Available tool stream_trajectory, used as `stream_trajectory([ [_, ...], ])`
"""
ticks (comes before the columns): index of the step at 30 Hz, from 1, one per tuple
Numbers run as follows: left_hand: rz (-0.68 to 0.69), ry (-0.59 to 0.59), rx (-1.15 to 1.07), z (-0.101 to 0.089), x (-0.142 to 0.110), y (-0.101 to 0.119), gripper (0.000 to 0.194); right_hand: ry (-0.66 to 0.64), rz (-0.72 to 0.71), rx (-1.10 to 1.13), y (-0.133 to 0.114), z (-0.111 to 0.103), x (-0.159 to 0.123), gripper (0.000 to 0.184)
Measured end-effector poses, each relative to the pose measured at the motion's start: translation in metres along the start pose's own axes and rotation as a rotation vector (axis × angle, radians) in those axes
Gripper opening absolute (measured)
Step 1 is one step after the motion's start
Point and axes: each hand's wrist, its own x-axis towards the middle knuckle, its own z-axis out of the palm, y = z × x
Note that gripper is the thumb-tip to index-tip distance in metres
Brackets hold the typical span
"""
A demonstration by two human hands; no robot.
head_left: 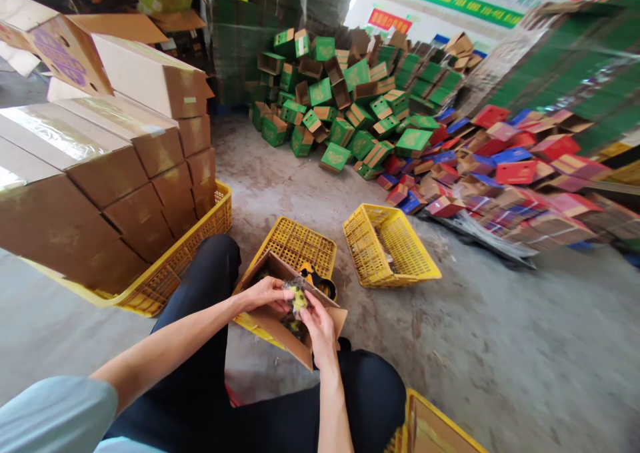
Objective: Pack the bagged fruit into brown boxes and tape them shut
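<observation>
Between my two hands is a small clear plastic packet (299,297) with something yellow and dark inside; its exact kind is too small to make out. My left hand (267,294) pinches it from the left, and my right hand (320,323) grips its right side. Both are held over an open cardboard box (285,336) in front of my knees. More yellow and dark pieces lie inside that box, partly hidden by my hands. Against the box's far side rests a yellow and black tape dispenser (315,278). An upturned yellow crate (300,236) supports the box.
Stacked brown cartons (125,166) fill a large yellow crate (195,239) on my left. Another yellow crate (395,253) stands ahead to the right. Piles of green boxes (335,156) and red and blue boxes (515,173) cover the floor behind. One more crate edge (440,416) shows near my right knee.
</observation>
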Motion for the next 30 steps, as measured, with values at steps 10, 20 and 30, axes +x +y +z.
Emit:
stream_trajectory([
  [10, 0.224, -0.125, -0.045, 0.001, -0.005, 0.009, 0.091, 0.072, 0.147, 0.300, -0.004, -0.005, -0.006, 0.043],
  [20, 0.210, 0.000, 0.027, 0.000, 0.003, 0.000, 0.048, 0.104, 0.274, 0.294, 0.005, -0.001, 0.004, 0.071],
  [30, 0.136, 0.070, 0.145, 0.000, 0.000, 0.003, 0.062, 0.220, 0.094, 0.182, 0.004, 0.001, 0.000, 0.046],
])
